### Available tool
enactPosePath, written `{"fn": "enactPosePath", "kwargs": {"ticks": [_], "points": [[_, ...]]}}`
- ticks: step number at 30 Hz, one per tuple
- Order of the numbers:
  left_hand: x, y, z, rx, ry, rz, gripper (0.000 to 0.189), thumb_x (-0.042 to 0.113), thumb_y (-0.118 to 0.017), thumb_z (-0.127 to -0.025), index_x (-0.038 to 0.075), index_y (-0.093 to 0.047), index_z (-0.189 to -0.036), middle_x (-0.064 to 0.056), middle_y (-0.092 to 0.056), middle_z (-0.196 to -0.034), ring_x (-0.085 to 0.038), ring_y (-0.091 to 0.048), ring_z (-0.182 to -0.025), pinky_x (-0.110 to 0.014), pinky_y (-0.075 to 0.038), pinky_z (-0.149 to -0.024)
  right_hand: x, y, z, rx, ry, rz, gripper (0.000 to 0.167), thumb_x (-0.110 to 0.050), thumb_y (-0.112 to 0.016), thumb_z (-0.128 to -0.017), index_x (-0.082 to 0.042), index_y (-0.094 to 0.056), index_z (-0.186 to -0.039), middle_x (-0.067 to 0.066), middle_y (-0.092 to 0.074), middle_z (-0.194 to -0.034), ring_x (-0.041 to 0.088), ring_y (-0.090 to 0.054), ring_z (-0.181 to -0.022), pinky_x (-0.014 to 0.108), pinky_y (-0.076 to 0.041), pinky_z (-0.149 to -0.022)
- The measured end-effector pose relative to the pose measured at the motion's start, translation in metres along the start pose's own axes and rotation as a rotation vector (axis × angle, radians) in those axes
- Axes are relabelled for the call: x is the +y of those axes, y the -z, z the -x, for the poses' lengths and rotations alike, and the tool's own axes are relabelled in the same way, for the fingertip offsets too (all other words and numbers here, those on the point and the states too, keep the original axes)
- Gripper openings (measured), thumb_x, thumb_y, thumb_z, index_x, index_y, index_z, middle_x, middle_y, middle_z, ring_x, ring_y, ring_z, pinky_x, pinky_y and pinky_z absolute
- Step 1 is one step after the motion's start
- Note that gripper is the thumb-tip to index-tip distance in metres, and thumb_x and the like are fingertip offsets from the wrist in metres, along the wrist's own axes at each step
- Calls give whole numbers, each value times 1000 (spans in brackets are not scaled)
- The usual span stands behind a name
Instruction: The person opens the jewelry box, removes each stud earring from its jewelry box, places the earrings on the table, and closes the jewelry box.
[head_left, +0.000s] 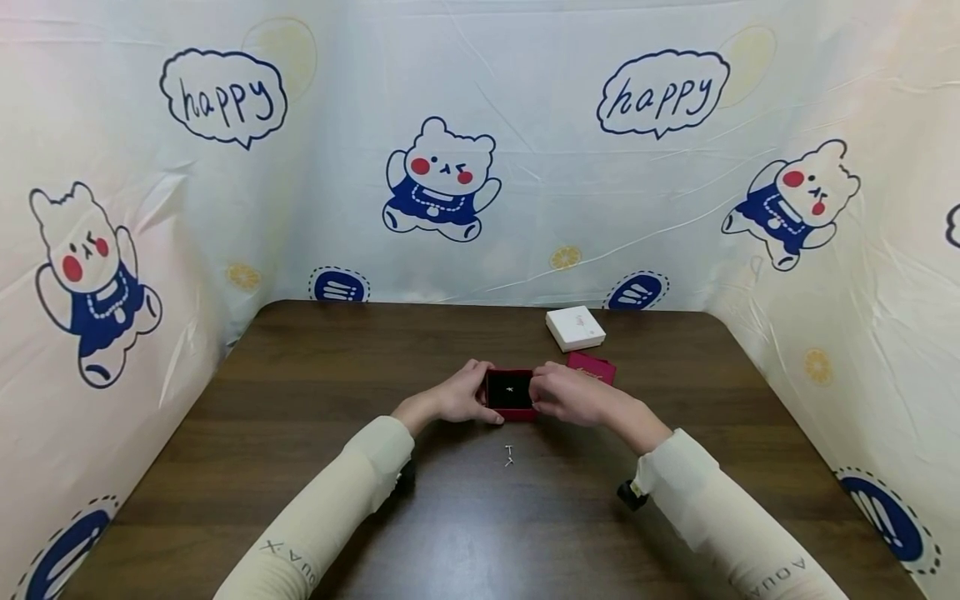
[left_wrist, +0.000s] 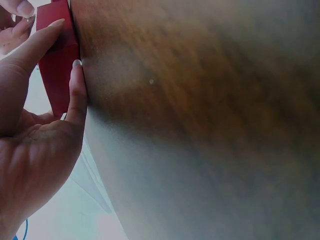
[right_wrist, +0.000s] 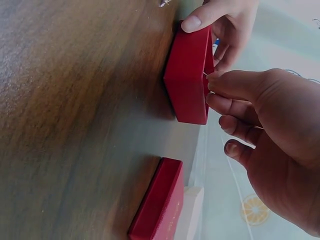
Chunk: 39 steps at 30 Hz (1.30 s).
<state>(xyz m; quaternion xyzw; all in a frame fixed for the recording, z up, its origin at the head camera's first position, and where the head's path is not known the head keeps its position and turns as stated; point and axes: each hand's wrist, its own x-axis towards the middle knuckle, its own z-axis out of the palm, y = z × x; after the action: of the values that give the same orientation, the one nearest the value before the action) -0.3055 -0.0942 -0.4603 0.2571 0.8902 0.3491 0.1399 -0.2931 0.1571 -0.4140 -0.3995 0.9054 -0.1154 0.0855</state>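
A small red jewelry box (head_left: 513, 414) with a black inner pad (head_left: 501, 398) stands on the table. One tiny silvery piece (head_left: 510, 389) shows on the pad. My left hand (head_left: 459, 395) grips the box's left side, thumb along the near wall (right_wrist: 189, 62). Over the box's right end is my right hand (head_left: 564, 393); its thumb and index finger pinch a thin silvery piece (right_wrist: 205, 74) at the open top, mostly hidden by the fingertips. In front of the box lie two small silvery pieces (head_left: 509, 456), like stud earrings.
A red lid (right_wrist: 159, 202) lies behind my right hand, with a flat red piece (head_left: 595, 367) in the head view there. Farther back is a white box (head_left: 576, 328). A printed cloth (head_left: 540, 250) hangs around the brown table (head_left: 330, 358).
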Motion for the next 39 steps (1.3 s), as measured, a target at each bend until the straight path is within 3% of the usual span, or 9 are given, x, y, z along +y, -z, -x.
{"fn": "enactPosePath", "kwargs": {"ticks": [16, 23, 33, 39], "points": [[1, 0, 1, 0, 2, 11, 85, 25, -89, -80, -2, -41, -145, -17, -44, -132, -24, -48, -111, -40, -43, -101, -7, -2, 8, -48, 24, -52, 4, -14, -73, -96, -17, -71, -97, -4, -62, -98, 15, -54, -94, 36, -51, -89], [1, 0, 1, -6, 11, 12, 84, 25, -89, -80, -1, -41, -145, -17, -43, -134, -24, -48, -113, -40, -42, -102, -12, -6, 10, -60, 21, -27, 2, -16, -72, -96, -16, -72, -99, -5, -61, -100, 13, -54, -95, 34, -51, -90], [0, -1, 0, -1, 0, -2, 84, 26, -89, -80, -1, -42, -144, -17, -44, -132, -23, -48, -110, -38, -43, -100, -22, -11, 9, -89, 71, -45, 4, -18, -71, -97, -15, -72, -100, -9, -61, -95, 10, -56, -90, 32, -52, -88], [1, -1, -1, 6, -9, -13, 85, 26, -89, -79, -3, -42, -144, -18, -44, -131, -23, -48, -110, -39, -43, -100, -24, -16, 8, -123, 78, -90, 5, -18, -71, -97, -14, -72, -101, -10, -64, -91, 8, -57, -81, 27, -53, -81]]}}
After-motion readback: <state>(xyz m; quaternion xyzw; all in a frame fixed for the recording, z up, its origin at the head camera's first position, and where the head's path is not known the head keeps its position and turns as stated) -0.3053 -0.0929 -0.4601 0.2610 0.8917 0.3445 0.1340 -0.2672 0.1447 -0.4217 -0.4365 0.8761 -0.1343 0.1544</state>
